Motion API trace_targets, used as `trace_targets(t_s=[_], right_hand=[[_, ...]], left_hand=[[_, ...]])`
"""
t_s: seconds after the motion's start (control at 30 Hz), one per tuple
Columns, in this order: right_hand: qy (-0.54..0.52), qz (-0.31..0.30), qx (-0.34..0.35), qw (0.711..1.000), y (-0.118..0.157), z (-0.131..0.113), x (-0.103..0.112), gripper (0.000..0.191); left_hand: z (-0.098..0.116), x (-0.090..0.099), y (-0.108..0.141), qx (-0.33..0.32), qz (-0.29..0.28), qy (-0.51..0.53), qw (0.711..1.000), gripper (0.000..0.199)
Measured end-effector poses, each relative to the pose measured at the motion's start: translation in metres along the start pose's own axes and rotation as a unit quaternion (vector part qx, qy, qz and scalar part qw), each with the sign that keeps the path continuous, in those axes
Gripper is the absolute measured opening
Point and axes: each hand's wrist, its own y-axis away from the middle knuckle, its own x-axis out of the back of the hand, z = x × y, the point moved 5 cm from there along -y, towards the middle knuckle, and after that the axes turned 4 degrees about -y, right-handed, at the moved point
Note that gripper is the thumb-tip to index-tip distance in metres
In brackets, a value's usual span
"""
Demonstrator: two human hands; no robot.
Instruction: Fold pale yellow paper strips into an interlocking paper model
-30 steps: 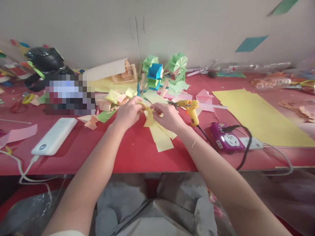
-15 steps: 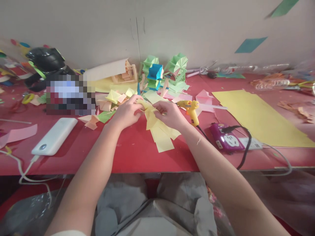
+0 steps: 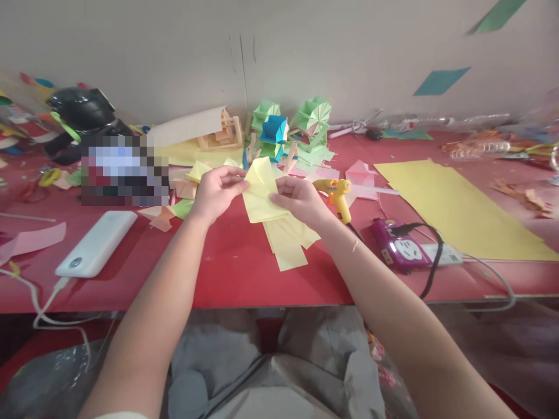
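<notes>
So the yellow sheet (image 3: 261,203) is right between both hands, above some loose strips (image 3: 290,254) mid-worktop (image 3: 236,282), in from the front edge. Left hand (image 3: 218,194) pinches its left side, right hand (image 3: 299,201) its right; long axis runs roughly front-to-back, neither hand's really nearer.

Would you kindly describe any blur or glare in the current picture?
Head view: pixelated patch hides detail at left; head view: black object carries soft highlights; head view: clutter at right looks smeared, while the held yellow paper is clearer.
</notes>
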Motion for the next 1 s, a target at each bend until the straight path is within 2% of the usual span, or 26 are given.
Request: trace_targets(t_s=[0.17,0.37,0.6,0.7,0.87,1.0], right_hand=[[0.01,0.006,0.003,1.0,0.0,0.0,0.0,0.03],[-0.006,0.009,-0.004,1.0,0.001,0.002,0.001,0.03],[0.023,0.011,0.017,1.0,-0.001,0.002,-0.002,0.029],[0.027,0.012,0.015,0.999,-0.001,0.002,-0.002,0.028],[0.022,0.004,-0.004,1.0,0.0,0.006,-0.004,0.026],[0.031,0.002,-0.003,1.0,-0.001,0.008,-0.007,0.025]], left_hand=[[-0.002,-0.004,0.001,0.008,0.049,0.03,0.998,0.024],[-0.004,-0.011,0.003,0.009,0.011,0.069,0.998,0.03],[-0.005,-0.011,0.002,0.036,0.057,0.113,0.991,0.024],[-0.005,-0.014,0.002,0.027,0.051,0.114,0.992,0.02],[-0.003,-0.018,0.004,0.022,-0.004,0.112,0.993,0.043],[-0.003,-0.014,0.005,0.021,0.04,0.107,0.993,0.036]])
